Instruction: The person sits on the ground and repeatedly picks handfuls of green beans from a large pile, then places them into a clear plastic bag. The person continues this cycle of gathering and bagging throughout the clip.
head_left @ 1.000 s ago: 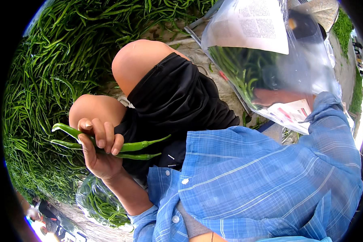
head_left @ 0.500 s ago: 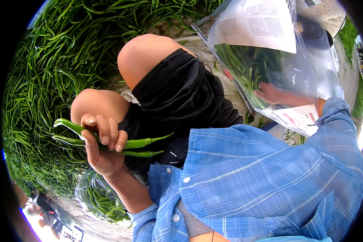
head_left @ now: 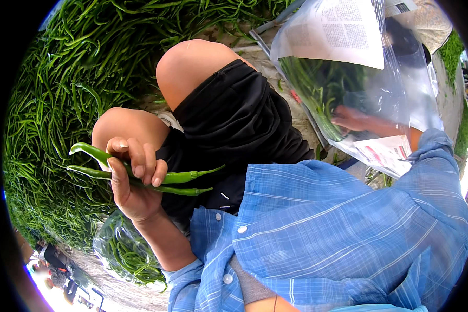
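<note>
Clear plastic bag (head_left: 379, 99) upper right, white printed panel; second clear bag (head_left: 122, 249) lower left.

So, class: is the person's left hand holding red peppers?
No: the left hand has its fingers closed around a few long green chilli peppers, none of them red.

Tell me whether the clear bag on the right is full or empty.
Partly full: the clear plastic bag shows green chillies inside, and the right hand is reaching in.
</note>
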